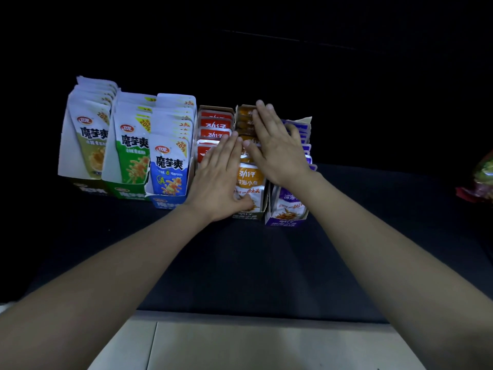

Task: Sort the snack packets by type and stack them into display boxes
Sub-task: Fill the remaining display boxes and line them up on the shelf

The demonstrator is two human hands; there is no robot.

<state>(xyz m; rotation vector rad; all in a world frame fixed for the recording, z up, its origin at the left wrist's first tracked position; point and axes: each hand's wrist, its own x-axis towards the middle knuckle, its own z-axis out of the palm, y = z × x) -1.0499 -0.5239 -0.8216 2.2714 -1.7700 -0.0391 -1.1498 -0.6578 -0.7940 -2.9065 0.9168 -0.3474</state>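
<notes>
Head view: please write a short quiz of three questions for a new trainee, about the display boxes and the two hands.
1. True or false: the right hand holds a packet up in the air.
2. Which box ends the row on the person's right? A) blue B) purple box C) red
3. How many display boxes stand in the row?

Key: 1 false, its fingers are straight and hold nothing; 2 B; 3 six.
</notes>
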